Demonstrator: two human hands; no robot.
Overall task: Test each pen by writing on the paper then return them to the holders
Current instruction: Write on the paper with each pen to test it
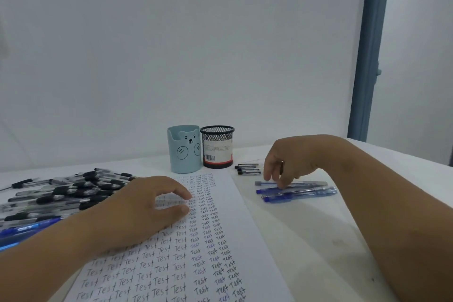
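A single head-worn view looks forward and down from close above the white table (306,240). It faces the bare wall (196,44) behind, with the written-over paper (220,240) lying nearest, cut off by the lower edge.

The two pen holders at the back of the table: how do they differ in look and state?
The bear holder is solid pale blue with a drawn bear face and a notched rim; the mesh holder is black see-through wire with a straight rim. The mesh holder carries a printed label with a barcode, while the bear holder has none. The bear holder stands left, the mesh holder right. Both stand upright, side by side behind the paper, and no pens stick out of either.
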